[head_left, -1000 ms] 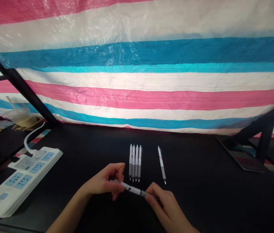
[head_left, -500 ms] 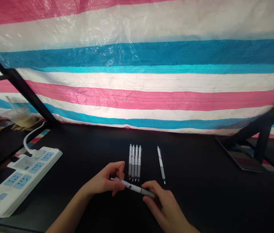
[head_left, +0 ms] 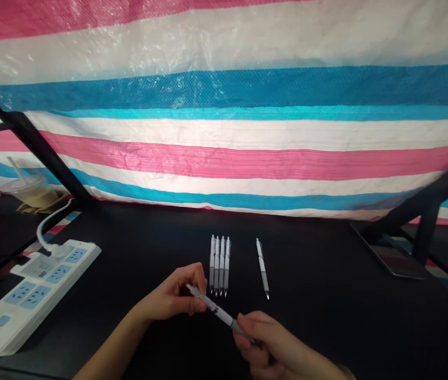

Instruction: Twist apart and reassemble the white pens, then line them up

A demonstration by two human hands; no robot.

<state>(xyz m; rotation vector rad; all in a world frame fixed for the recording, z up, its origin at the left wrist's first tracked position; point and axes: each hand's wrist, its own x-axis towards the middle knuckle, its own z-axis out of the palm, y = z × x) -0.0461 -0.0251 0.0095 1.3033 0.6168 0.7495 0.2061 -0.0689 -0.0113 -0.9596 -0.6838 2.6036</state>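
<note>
Both my hands hold one white pen [head_left: 216, 310] just above the black table [head_left: 327, 316]. My left hand [head_left: 176, 298] pinches its upper end with closed fingers. My right hand [head_left: 271, 348] grips the lower grey tip end, fingers curled round it. The pen slants from upper left to lower right. Just beyond my left hand lies a row of several white pens [head_left: 219, 264] side by side, tips toward me. A single white pen [head_left: 262, 268] lies apart to their right.
A white power strip [head_left: 29, 293] with a plugged cable sits at the left. A drink cup with a straw [head_left: 29, 190] stands at far left. A dark phone [head_left: 390, 253] lies at the right. A striped tarp [head_left: 224, 132] backs the table, with black frame bars on both sides.
The held pen has tilted steeper. My right hand has drawn back toward me and lower in the view, while my left hand stays near the pen row.
</note>
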